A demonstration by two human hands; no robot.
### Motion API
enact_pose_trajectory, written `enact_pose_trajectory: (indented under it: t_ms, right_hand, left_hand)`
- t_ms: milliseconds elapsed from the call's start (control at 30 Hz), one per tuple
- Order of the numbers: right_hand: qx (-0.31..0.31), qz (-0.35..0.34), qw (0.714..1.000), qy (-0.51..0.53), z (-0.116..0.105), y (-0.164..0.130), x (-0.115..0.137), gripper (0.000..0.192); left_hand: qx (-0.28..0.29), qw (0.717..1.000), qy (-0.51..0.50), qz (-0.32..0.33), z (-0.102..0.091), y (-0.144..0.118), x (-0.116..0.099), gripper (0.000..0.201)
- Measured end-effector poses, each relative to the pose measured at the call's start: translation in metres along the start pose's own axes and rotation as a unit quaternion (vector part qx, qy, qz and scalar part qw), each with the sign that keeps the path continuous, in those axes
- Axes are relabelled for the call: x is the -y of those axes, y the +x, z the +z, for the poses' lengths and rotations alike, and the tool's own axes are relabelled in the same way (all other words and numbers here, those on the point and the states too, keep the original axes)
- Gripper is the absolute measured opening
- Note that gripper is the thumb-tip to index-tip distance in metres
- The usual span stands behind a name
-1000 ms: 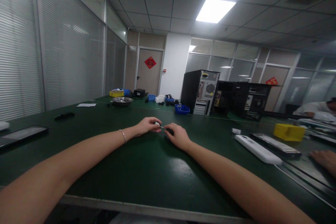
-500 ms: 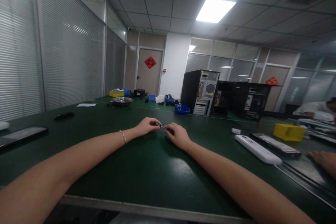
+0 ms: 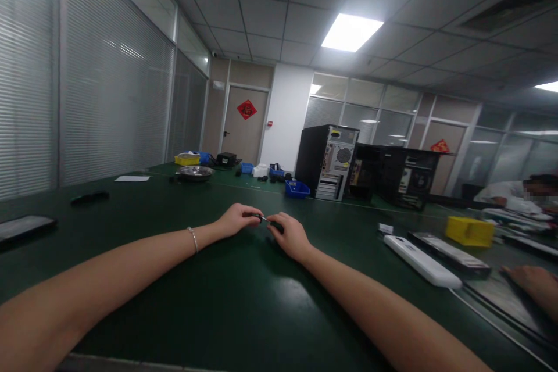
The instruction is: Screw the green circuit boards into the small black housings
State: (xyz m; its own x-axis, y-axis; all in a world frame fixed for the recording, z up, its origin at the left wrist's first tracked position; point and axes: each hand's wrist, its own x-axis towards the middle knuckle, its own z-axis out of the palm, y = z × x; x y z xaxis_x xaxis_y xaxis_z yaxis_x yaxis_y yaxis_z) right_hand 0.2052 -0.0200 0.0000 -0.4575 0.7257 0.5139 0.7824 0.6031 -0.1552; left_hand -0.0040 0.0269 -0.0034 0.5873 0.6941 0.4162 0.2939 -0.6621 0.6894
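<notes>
My right hand (image 3: pixel 291 236) is closed around the dark handle of a small screwdriver (image 3: pixel 276 225). Its thin metal shaft points left, toward my left hand (image 3: pixel 236 221). Between the thumb and fingers of that hand is pinched a small dark part (image 3: pixel 257 216), mostly hidden, so its kind cannot be made out. The shaft's tip meets or nearly meets this part; which of the two I cannot tell. Both hands are just above the green tabletop (image 3: pixel 244 296), near its middle.
Computer towers (image 3: pixel 326 160) stand at the back right, beside a blue bin (image 3: pixel 297 189). A metal bowl (image 3: pixel 196 173) is at the back left. To the right are a white power strip (image 3: pixel 421 260), a yellow bin (image 3: pixel 469 231) and another person's hand (image 3: pixel 534 282).
The view has tilted up slightly and shifted, so the scene sits lower. The part in my left hand has turned and shows less green. Both hands keep their grip.
</notes>
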Motion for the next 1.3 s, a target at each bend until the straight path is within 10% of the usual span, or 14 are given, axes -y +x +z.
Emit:
enact_pose_trajectory:
  t_ms: [533,900,1300]
  right_hand:
    - [-0.019,0.036,0.998,0.046,0.014,0.007,-0.019,0.02]
    - [-0.026,0.048,0.997,0.052,0.015,0.006,-0.021,0.02]
    - [-0.012,0.053,0.996,0.073,0.012,0.006,-0.019,0.021]
  left_hand:
    - [0.006,0.998,-0.053,-0.042,0.001,0.01,0.018,0.027]
    - [0.162,0.982,0.067,0.066,0.004,0.002,-0.011,0.026]
    - [0.076,0.988,0.123,0.061,0.013,-0.002,-0.022,0.036]
